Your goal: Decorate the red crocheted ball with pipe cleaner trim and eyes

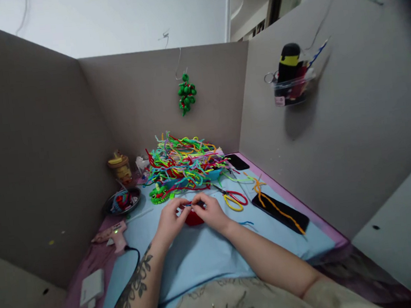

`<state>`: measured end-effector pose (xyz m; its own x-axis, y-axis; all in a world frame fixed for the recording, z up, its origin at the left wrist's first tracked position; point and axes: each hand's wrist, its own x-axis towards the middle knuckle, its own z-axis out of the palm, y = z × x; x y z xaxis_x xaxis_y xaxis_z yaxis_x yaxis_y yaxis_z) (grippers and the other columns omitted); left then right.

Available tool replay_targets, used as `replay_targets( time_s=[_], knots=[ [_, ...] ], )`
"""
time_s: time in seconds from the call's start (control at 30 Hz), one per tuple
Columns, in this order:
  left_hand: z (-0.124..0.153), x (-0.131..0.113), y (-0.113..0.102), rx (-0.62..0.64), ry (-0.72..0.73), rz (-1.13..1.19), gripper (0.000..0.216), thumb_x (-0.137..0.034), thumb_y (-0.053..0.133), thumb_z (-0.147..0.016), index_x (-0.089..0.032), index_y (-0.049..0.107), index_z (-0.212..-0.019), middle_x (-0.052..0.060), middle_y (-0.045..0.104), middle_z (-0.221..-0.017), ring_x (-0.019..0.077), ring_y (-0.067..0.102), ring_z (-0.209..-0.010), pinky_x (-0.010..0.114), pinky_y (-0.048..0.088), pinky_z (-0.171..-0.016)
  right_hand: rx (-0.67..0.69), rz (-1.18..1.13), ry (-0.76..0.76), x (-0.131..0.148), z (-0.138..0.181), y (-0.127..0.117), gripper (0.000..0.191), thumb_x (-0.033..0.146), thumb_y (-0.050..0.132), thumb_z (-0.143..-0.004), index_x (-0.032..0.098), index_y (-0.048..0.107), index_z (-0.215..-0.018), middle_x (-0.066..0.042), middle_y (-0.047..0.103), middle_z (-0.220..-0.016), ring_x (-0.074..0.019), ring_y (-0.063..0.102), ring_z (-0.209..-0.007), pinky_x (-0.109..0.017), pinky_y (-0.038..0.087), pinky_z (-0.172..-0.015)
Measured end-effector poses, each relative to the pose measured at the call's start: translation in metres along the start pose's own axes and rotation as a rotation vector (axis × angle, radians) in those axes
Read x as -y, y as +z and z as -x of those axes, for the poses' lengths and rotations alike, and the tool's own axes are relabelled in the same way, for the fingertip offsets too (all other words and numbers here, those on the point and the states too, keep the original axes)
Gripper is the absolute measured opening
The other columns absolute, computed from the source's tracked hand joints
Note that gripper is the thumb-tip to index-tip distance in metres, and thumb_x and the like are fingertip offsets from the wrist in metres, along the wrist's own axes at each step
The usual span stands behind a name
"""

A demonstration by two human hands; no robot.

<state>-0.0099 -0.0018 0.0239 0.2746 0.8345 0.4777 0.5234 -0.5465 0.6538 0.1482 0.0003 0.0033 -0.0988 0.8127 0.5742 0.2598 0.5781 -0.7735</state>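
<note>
My left hand and my right hand meet over the light blue cloth, fingers closed in pinches. Between and below them is a red rounded piece, partly covered by the fingers. A bit of blue shows at the fingertips, too small to make out. Just beyond the left hand lies a green pipe-cleaner figure with eyes. Scissors with red and yellow handles rest beyond the right hand. Near the right wrist is a short blue pipe cleaner.
A large heap of coloured pipe cleaners fills a blue tray at the back. On the left are a dark bowl, a pink glue gun and a white power bank. A black phone with an orange pipe cleaner across it lies right.
</note>
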Motion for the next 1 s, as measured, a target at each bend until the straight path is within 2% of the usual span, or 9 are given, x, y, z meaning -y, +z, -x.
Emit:
replay_targets(
  time_s=[0.17,0.37,0.47,0.8,1.0],
  knots=[
    [0.003,0.003,0.0,-0.02,0.119,-0.13,0.014,-0.023,0.053,-0.082,-0.019,0.064,-0.088,0.005,0.064,-0.083,0.0159,0.058,-0.077,0.028,0.045,-0.073,0.005,0.032,-0.016,-0.002,0.0,0.0,0.01,0.016,0.049,-0.074,0.02,0.057,-0.078,0.0,0.061,-0.075,-0.0148,0.057,-0.072,-0.027,0.045,-0.07],
    [0.005,0.006,0.0,-0.066,0.15,-0.308,0.015,-0.025,0.053,-0.082,-0.022,0.067,-0.089,0.006,0.069,-0.088,0.0193,0.061,-0.084,0.031,0.046,-0.078,-0.042,0.005,0.047,-0.002,-0.001,0.001,0.006,0.018,0.051,-0.073,0.02,0.056,-0.075,0.001,0.058,-0.071,-0.0138,0.055,-0.068,-0.025,0.044,-0.065],
    [0.006,0.008,0.003,-0.075,0.155,-0.328,0.018,-0.024,0.054,-0.082,-0.024,0.068,-0.093,0.006,0.07,-0.093,0.0201,0.063,-0.086,0.031,0.046,-0.079,-0.091,-0.024,0.089,-0.002,-0.002,0.001,0.002,0.019,0.052,-0.072,0.019,0.054,-0.073,0.002,0.056,-0.069,-0.0137,0.054,-0.067,-0.025,0.043,-0.065],
    [0.005,0.007,0.01,-0.058,0.08,-0.186,0.022,-0.022,0.056,-0.079,-0.025,0.071,-0.095,0.005,0.072,-0.093,0.0208,0.065,-0.085,0.033,0.049,-0.079,-0.152,-0.144,0.148,-0.008,-0.006,0.001,0.003,0.02,0.054,-0.07,0.02,0.051,-0.071,0.003,0.054,-0.066,-0.0135,0.053,-0.064,-0.024,0.043,-0.062],
    [0.004,0.005,0.02,-0.006,-0.099,0.086,0.025,-0.024,0.061,-0.074,-0.022,0.071,-0.097,0.005,0.073,-0.091,0.0211,0.066,-0.082,0.035,0.05,-0.08,-0.197,-0.212,0.162,-0.012,-0.007,0.0,0.007,0.021,0.056,-0.07,0.02,0.05,-0.072,0.003,0.053,-0.067,-0.0131,0.054,-0.062,-0.025,0.045,-0.061]
  ],
)
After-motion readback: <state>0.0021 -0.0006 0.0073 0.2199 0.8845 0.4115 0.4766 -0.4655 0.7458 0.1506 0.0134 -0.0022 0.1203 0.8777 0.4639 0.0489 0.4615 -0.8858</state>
